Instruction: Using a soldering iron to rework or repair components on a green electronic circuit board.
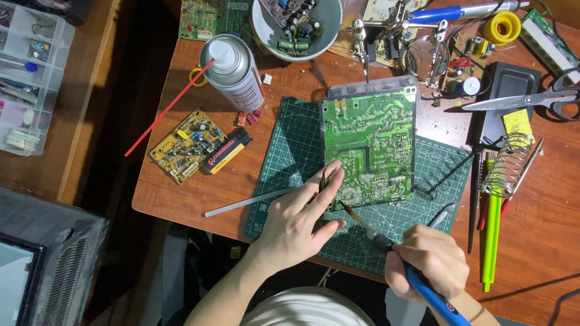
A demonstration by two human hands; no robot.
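A large green circuit board (369, 145) lies solder side up on a dark green cutting mat (282, 150). My left hand (297, 226) rests on the mat at the board's lower left corner, with thin tweezers (324, 179) pinched between its fingers and their tips at the board's edge. My right hand (427, 259) grips a blue-handled soldering iron (439, 305) like a pen. Its tip (348, 210) touches the bottom edge of the board, close to the tweezers.
A spray can (234, 72) with a red straw, a small yellow board (185, 146), a white bowl (325, 30) of parts, a helping-hands stand (402, 18), scissors (541, 97), a solder spool (502, 28) and a coiled iron holder (508, 163) ring the mat. A parts organiser (9, 73) sits at left.
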